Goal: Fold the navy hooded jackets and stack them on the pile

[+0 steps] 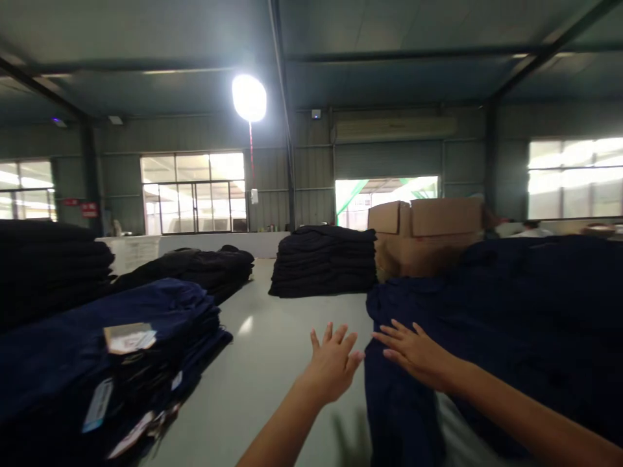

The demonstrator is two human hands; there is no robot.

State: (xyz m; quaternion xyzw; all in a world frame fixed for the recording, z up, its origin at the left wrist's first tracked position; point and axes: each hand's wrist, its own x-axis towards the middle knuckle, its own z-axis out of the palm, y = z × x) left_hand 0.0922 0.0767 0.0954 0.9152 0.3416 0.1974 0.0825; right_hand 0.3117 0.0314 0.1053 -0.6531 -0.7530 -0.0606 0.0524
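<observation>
My left hand [333,363] is raised over the pale table [272,363] with its fingers spread, holding nothing. Just to its right, my right hand [413,353] lies flat with fingers stretched out on the near edge of a large heap of dark navy garments [511,324]. The two hands are close together, nearly touching at the fingertips. The heap covers the right side of the table and hangs over its front.
A stack of folded navy garments with paper tags [121,363] sits at the left. Black folded stacks [324,259] [43,266] stand further back, with another dark pile [204,266]. Cardboard boxes [423,233] are behind the navy heap. Windows and an open doorway line the far wall.
</observation>
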